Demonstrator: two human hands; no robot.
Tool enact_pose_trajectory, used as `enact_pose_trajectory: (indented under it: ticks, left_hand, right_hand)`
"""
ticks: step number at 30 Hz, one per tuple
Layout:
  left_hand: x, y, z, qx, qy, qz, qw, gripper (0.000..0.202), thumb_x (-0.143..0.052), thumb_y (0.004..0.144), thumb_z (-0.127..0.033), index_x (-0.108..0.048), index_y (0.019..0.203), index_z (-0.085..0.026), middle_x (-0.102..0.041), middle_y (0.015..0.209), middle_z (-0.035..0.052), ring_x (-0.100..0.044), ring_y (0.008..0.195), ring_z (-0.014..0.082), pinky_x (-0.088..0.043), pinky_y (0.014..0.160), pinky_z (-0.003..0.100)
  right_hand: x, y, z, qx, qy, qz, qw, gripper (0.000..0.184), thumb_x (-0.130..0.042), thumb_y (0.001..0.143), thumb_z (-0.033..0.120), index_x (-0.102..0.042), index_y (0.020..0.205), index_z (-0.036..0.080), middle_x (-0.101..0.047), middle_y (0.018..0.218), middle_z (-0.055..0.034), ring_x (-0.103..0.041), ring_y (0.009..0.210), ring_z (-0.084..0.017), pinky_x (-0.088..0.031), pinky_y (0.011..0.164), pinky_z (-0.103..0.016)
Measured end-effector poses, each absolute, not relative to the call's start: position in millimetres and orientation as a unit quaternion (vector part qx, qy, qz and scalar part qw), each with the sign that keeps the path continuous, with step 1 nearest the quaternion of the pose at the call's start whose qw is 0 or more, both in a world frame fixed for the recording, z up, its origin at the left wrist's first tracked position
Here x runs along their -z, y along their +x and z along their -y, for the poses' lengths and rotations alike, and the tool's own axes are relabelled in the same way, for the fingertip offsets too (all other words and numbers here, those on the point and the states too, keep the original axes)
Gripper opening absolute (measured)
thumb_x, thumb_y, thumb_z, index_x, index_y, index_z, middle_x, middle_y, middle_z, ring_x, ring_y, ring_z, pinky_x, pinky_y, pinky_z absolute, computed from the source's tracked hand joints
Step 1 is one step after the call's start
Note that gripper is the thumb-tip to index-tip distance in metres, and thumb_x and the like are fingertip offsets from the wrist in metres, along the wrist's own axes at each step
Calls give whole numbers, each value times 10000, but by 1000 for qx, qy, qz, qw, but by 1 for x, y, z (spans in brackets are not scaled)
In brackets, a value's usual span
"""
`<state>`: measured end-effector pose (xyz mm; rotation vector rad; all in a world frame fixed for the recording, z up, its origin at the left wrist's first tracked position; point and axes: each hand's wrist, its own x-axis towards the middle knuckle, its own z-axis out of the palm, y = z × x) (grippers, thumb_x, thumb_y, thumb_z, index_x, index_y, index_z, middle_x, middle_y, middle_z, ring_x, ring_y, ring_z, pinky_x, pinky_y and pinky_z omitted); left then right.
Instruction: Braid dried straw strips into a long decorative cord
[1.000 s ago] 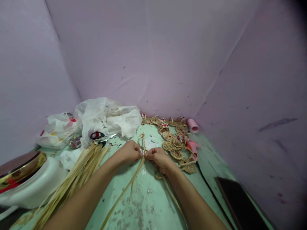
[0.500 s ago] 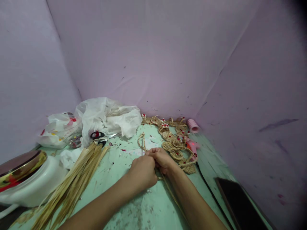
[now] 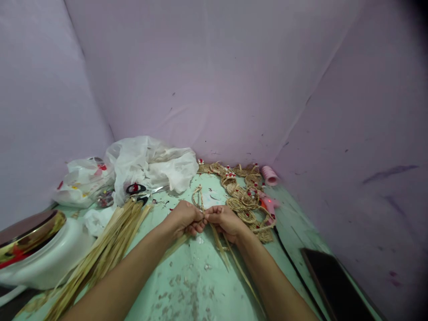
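Observation:
Fingertips of my left hand [image 3: 187,218] and my right hand [image 3: 225,222] meet over the middle of the green table, each pinching strands of dried plant fibre. Beyond them a thin braided cord [image 3: 198,196] rises from between the fingers and bends into a small loop. Loose fibre strands [image 3: 239,263] trail from my right hand toward the table's front; another strand [image 3: 174,246] runs out under my left hand. The exact crossing of the strands is hidden by the fingers. Just right of my right hand lie coiled rope ornaments [image 3: 245,208] with red and white beads.
A bundle of dried fibre [image 3: 100,258] lies at left, near scissors [image 3: 145,194] and white plastic bags [image 3: 150,162]. A pink glue gun [image 3: 269,205] with a black cord, a pink thread spool [image 3: 269,175] and a dark flat device [image 3: 334,285] are on the right. Walls enclose the table.
My left hand has moved back to the left from over my right hand, drawing a strand out to the left. The right hand stays nearly in place.

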<state>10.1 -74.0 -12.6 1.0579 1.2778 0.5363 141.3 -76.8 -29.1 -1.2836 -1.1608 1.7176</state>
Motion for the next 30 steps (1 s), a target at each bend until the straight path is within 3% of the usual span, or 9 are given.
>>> enact_pose_trajectory:
  ticks: [6, 10, 17, 23, 30]
  left_hand:
    - [19, 8, 74, -212, 547, -610, 532, 99, -455, 550, -165, -463, 453, -144, -388, 322, -34, -314, 284, 67, -175, 320, 194]
    - [29, 10, 74, -260, 618, -583, 459, 150, -467, 539, -152, -384, 414, -154, -262, 352, -68, -201, 365, 37, -115, 378, 207]
    - [38, 13, 72, -282, 643, -561, 440, 143, -435, 532, -138, -367, 407, -153, -255, 398, -56, -217, 423, 48, -135, 409, 214]
    - [24, 13, 75, -254, 568, -597, 506, 157, -445, 541, -145, -401, 390, -154, -286, 304, -58, -238, 301, 46, -133, 354, 202]
    - [19, -1, 68, -251, 537, -537, 601, 144, -550, 527, -219, -468, 440, -138, -419, 351, -33, -286, 258, 48, -118, 285, 189]
  right_hand:
    - [40, 136, 74, -536, -543, 544, 349, 76, -508, 534, 66, -515, 565, 135, -527, 495, 24, -385, 435, -57, -261, 435, -186]
    - [43, 136, 73, -428, -587, 613, 311, 57, -514, 556, 89, -530, 556, 145, -533, 528, 1, -434, 492, -87, -283, 466, -202]
    - [20, 136, 89, -221, -680, 663, 220, 65, -577, 584, 178, -594, 528, 150, -581, 539, -91, -470, 514, -145, -232, 480, -257]
    - [4, 126, 100, -214, -680, 684, 156, 127, -530, 597, 176, -648, 570, 138, -624, 573, -92, -492, 507, -133, -215, 459, -245]
    - [6, 129, 98, -314, -622, 696, 173, 138, -540, 618, 201, -654, 575, 137, -586, 504, -25, -460, 463, -88, -246, 438, -202]
